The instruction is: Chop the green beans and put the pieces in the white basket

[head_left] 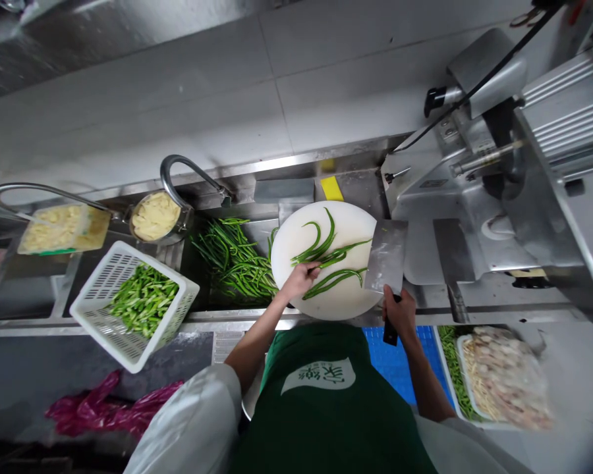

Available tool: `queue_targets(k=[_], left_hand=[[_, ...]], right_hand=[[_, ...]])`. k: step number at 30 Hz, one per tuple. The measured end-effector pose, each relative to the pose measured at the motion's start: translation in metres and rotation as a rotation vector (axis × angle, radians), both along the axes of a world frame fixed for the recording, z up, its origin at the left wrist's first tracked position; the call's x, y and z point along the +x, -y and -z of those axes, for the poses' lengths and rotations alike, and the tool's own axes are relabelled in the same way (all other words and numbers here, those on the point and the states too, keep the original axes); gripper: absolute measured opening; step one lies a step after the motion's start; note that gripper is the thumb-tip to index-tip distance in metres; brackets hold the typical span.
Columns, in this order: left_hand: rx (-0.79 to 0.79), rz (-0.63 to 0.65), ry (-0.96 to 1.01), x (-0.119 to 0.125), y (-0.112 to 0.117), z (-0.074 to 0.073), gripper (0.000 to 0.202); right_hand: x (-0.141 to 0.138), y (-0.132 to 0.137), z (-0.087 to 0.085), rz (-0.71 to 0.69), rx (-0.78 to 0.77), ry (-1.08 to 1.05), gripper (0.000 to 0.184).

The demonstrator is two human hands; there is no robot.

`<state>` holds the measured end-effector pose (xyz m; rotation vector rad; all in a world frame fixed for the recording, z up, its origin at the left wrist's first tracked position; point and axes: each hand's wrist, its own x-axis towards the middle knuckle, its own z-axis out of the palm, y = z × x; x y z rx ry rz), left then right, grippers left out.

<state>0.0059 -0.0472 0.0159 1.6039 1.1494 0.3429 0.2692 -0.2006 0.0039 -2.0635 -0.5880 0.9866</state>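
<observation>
A round white cutting board (348,299) lies on the steel counter with several long green peppers (332,250) across it. My left hand (300,278) rests on the board's left side, fingers closed on the stem ends of the peppers. My right hand (400,313) grips the black handle of a cleaver (386,257), whose broad blade lies over the board's right edge, beside the peppers. A pile of whole green peppers (232,260) lies in the sink just left of the board.
A white slotted basket (99,309) holding cut green pieces sits tilted on the sink edge. Behind it stand a tub (62,228) and a pot (155,216) of pale shreds. A slicing machine (499,171) fills the right. A tray (504,378) of pale food sits lower right.
</observation>
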Motion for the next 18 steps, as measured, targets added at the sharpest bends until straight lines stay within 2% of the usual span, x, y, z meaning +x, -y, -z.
queue_targets(k=[3,5,8,10,12,14,16,18], left_hand=[[-0.233,0.022,0.143,-0.010,-0.011,-0.019,0.053],[-0.319,0.038,0.221,-0.017,-0.018,-0.030,0.056],[-0.259,-0.038,0.271,-0.032,-0.032,-0.036,0.059],[-0.097,-0.156,0.205,-0.043,-0.044,-0.031,0.055],[0.075,-0.250,0.012,-0.053,-0.057,-0.020,0.044],[0.169,-0.274,-0.199,-0.057,-0.066,-0.006,0.033],[0.194,-0.274,-0.322,-0.051,-0.070,0.009,0.030],[0.238,-0.258,-0.424,-0.034,-0.068,0.022,0.037]], right_hand=[[0.000,0.000,-0.001,0.001,0.006,-0.002,0.037],[0.000,0.000,-0.002,0.005,0.015,-0.013,0.039],[0.001,0.002,-0.003,0.012,0.026,-0.007,0.039],[0.002,0.003,-0.003,0.010,0.015,0.009,0.038],[0.003,0.005,-0.002,0.008,-0.001,0.016,0.038],[0.003,0.007,0.000,0.007,-0.011,0.016,0.038],[0.003,0.007,0.001,0.004,-0.007,0.010,0.038],[0.001,0.005,0.000,0.003,0.003,0.005,0.037]])
